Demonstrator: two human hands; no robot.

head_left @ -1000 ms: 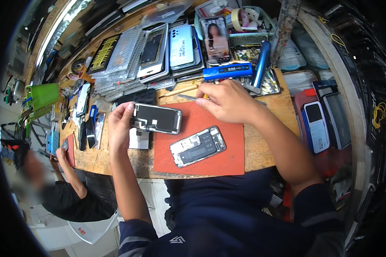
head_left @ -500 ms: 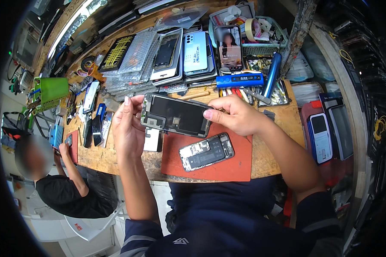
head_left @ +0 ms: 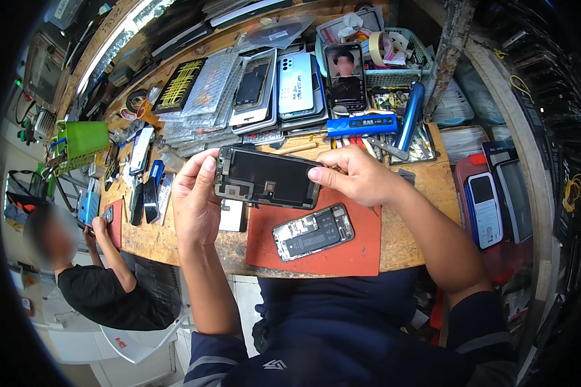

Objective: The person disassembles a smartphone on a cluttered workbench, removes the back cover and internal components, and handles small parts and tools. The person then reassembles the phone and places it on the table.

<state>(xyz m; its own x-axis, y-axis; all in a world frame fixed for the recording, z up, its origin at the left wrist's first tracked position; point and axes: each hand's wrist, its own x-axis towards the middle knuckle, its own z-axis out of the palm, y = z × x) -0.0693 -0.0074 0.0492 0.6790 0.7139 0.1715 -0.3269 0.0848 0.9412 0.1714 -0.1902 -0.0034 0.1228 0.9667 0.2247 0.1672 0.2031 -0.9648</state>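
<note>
Nearest, on the worktop (head_left: 403, 248), one red mat (head_left: 361, 255), bearing one opened phone (head_left: 313, 232), innards up. Just past it, raised over the mat's far part, one screen (head_left: 255, 169), back up, gripped at one end by the fingers of the left hand (head_left: 197, 190), at the other by those of the right hand (head_left: 358, 177). Behind screen and left hand, partly blocked from view, one white box (head_left: 232, 218). Beyond, one wooden stick (head_left: 297, 148). Then one blue device (head_left: 361, 124) with a small lit display and one blue tube (head_left: 410, 116), both crowding the tool tray (head_left: 430, 155). Farther, one lit phone (head_left: 345, 93), its small text unreadable; beside it, one light blue phone (head_left: 295, 80), handwritten on in blue. Behind, one pale green basket (head_left: 403, 79) with one tape roll (head_left: 374, 48). Far left, one bright green basket (head_left: 87, 137) and one co-worker (head_left: 116, 297).
</note>
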